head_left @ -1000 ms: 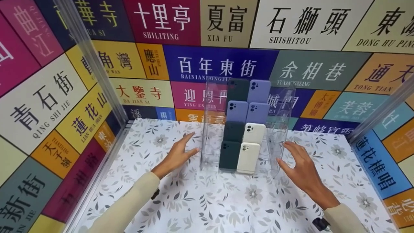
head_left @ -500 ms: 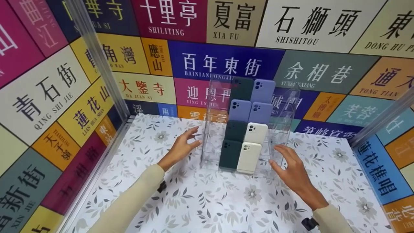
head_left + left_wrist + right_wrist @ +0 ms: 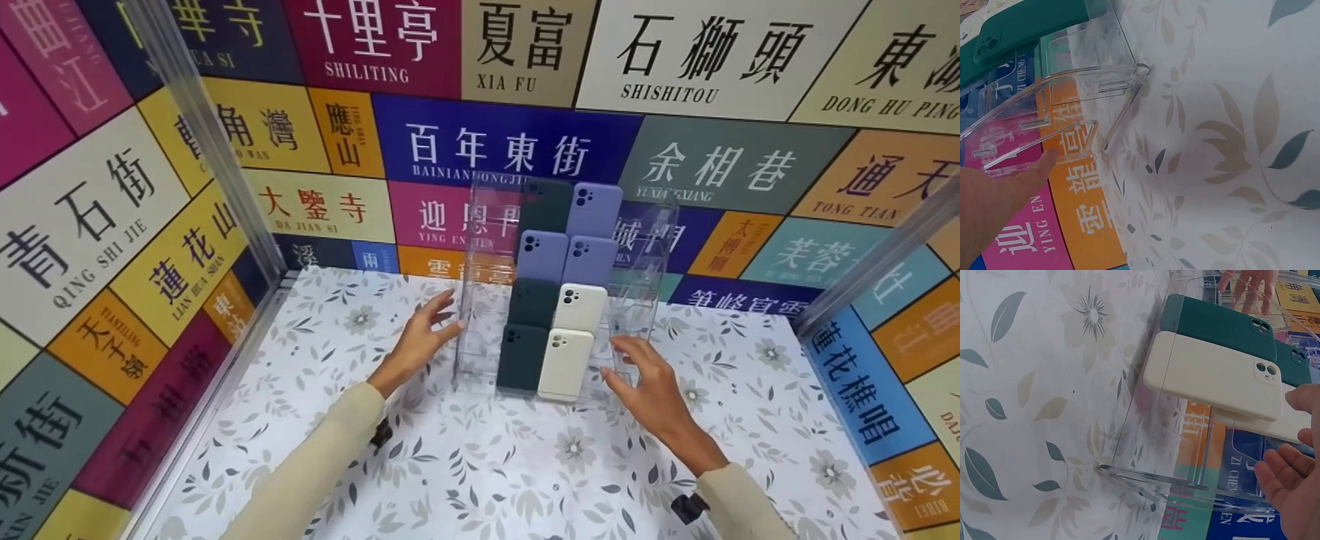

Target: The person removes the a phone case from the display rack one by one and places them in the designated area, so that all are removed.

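Note:
A clear stepped display stand (image 3: 477, 363) stands on the table, bearing phone cases in two columns. White phone cases (image 3: 566, 366) fill the lower right steps, with dark green cases (image 3: 520, 361) to their left. Purple phone cases (image 3: 590, 260) sit higher, beside a dark green one (image 3: 545, 204) at the top. My left hand (image 3: 420, 339) has its fingers spread right at the stand's left side panel (image 3: 1072, 73). My right hand (image 3: 654, 391), fingers loosely bent and holding nothing, reaches to the right side, close to the white cases in the right wrist view.
White leaf-patterned cloth (image 3: 480, 465) covers the table. Behind and at both sides rise walls of coloured signs (image 3: 510, 139). A clear corner strip (image 3: 217, 150) runs up on the left. A dark wrist device (image 3: 688, 508) shows at my right sleeve.
My right hand has moved left, from outside the stand to its right edge. My left hand has come slightly nearer the left panel. The head view has shifted a little; the cases keep their places.

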Tool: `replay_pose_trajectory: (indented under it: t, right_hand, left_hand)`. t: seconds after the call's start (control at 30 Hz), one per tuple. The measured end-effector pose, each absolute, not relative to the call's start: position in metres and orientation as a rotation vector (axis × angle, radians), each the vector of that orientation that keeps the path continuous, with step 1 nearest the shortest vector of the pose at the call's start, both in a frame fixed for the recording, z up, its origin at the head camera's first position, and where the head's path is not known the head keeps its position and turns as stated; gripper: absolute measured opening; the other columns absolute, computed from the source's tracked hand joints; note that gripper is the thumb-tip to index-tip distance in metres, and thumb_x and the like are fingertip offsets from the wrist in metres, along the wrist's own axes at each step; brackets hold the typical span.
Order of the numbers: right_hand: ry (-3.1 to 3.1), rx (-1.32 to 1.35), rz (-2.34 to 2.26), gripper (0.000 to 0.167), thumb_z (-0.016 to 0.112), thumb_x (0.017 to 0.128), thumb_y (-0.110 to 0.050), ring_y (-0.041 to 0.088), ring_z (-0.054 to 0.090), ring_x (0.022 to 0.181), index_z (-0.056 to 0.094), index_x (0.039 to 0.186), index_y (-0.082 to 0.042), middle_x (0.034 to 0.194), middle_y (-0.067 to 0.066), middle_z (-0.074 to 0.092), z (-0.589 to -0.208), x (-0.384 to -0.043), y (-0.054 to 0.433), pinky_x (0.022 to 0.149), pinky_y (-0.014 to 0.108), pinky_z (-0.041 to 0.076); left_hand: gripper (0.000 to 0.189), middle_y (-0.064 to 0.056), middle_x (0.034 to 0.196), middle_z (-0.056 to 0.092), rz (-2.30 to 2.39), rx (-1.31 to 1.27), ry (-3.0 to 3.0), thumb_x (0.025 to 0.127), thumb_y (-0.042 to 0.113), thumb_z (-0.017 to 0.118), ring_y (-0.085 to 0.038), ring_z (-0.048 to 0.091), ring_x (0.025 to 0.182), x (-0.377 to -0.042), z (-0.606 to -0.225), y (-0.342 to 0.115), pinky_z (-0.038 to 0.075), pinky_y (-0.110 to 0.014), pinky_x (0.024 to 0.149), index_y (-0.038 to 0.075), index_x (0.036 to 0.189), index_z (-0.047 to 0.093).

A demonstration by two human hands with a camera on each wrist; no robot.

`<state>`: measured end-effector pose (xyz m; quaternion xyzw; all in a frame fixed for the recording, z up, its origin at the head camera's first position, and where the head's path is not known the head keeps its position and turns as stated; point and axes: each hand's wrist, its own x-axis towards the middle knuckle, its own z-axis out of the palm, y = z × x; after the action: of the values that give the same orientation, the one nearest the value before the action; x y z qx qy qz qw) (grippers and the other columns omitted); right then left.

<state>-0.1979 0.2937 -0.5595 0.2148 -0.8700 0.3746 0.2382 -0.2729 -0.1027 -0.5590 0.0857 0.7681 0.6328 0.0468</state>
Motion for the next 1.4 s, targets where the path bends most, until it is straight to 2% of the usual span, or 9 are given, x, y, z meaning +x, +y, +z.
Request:
replay_pose_trajectory:
  t: [0.2, 0.4, 0.57, 0.7, 0.87, 1.0, 1.17, 1.27, 1.4]
  right_hand:
    - [-2.39, 0.572, 1.061, 0.051, 0.088, 0.087, 0.008, 0.032, 0.073, 0.105, 0.071, 0.134, 0.003, 0.127, 0.018, 0.071, -0.564, -0.201, 0.287, 0.092, 0.021, 0.057]
    - [-2.434, 0.536, 1.09, 0.052, 0.088, 0.089, 0.006, 0.033, 0.072, 0.108, 0.07, 0.138, 0.003, 0.127, 0.02, 0.07, -0.564, -0.204, 0.279, 0.088, 0.036, 0.063]
    - [-2.459, 0.49, 1.146, 0.056, 0.086, 0.09, 0.006, 0.038, 0.072, 0.111, 0.067, 0.143, 0.002, 0.129, 0.019, 0.07, -0.566, -0.207, 0.271, 0.089, 0.047, 0.064]
    - [-2.469, 0.483, 1.175, 0.058, 0.086, 0.091, 0.006, 0.038, 0.072, 0.112, 0.066, 0.146, 0.002, 0.13, 0.017, 0.07, -0.568, -0.208, 0.268, 0.09, 0.046, 0.064]
    - [-2.476, 0.477, 1.21, 0.059, 0.084, 0.092, 0.008, 0.04, 0.072, 0.112, 0.065, 0.148, 0.002, 0.13, 0.018, 0.069, -0.568, -0.209, 0.265, 0.09, 0.047, 0.064]
    - [-2.475, 0.482, 1.207, 0.056, 0.082, 0.094, 0.009, 0.039, 0.072, 0.111, 0.065, 0.147, 0.002, 0.129, 0.018, 0.069, -0.571, -0.21, 0.264, 0.09, 0.047, 0.064]
    - [-2.453, 0.487, 1.169, 0.051, 0.079, 0.096, 0.01, 0.033, 0.074, 0.107, 0.066, 0.145, 0.002, 0.123, 0.017, 0.07, -0.575, -0.211, 0.264, 0.088, 0.044, 0.064]
    - [-2.436, 0.471, 1.161, 0.049, 0.079, 0.096, 0.009, 0.029, 0.074, 0.106, 0.066, 0.143, 0.001, 0.12, 0.014, 0.071, -0.576, -0.212, 0.263, 0.087, 0.038, 0.064]
    - [-2.402, 0.464, 1.151, 0.044, 0.08, 0.096, 0.008, 0.027, 0.074, 0.101, 0.067, 0.138, 0.001, 0.116, 0.012, 0.071, -0.578, -0.212, 0.262, 0.086, 0.025, 0.06]
  left_hand:
    - [0.071, -0.026, 0.168, 0.045, 1.968, 0.28, 2.311, 0.108, 0.014, 0.071, -0.048, 0.047, 0.152, -0.277, -0.565, -0.099, 0.045, -0.057, 0.121, 0.007, 0.171, 0.039]
    - [0.074, -0.024, 0.167, 0.047, 2.047, 0.289, 2.229, 0.108, 0.01, 0.069, -0.043, 0.052, 0.149, -0.279, -0.57, -0.094, 0.049, -0.056, 0.118, 0.01, 0.173, 0.034]
    - [0.076, -0.025, 0.171, 0.041, 2.095, 0.298, 2.105, 0.109, 0.011, 0.068, -0.047, 0.048, 0.151, -0.281, -0.573, -0.092, 0.048, -0.06, 0.117, 0.014, 0.175, 0.03]
    - [0.075, -0.025, 0.171, 0.041, 2.074, 0.268, 2.088, 0.109, 0.012, 0.067, -0.048, 0.049, 0.15, -0.282, -0.576, -0.09, 0.048, -0.06, 0.117, 0.017, 0.175, 0.031]
    - [0.076, -0.021, 0.169, 0.045, 2.02, 0.246, 2.14, 0.11, 0.014, 0.068, -0.041, 0.055, 0.146, -0.281, -0.572, -0.091, 0.05, -0.059, 0.115, 0.025, 0.175, 0.032]
    - [0.079, -0.025, 0.171, 0.041, 1.994, 0.273, 2.138, 0.11, 0.014, 0.068, -0.044, 0.054, 0.146, -0.28, -0.571, -0.092, 0.047, -0.064, 0.116, 0.029, 0.177, 0.027]
    - [0.079, -0.026, 0.172, 0.04, 1.97, 0.309, 2.149, 0.111, 0.014, 0.066, -0.045, 0.053, 0.147, -0.281, -0.571, -0.093, 0.048, -0.064, 0.115, 0.03, 0.177, 0.026]
    - [0.078, -0.025, 0.171, 0.041, 1.973, 0.319, 2.151, 0.11, 0.012, 0.066, -0.046, 0.053, 0.147, -0.283, -0.571, -0.093, 0.05, -0.062, 0.114, 0.029, 0.176, 0.028]
    - [0.078, -0.026, 0.171, 0.041, 2.0, 0.319, 2.107, 0.111, 0.013, 0.066, -0.045, 0.053, 0.148, -0.282, -0.57, -0.093, 0.048, -0.064, 0.115, 0.028, 0.176, 0.027]
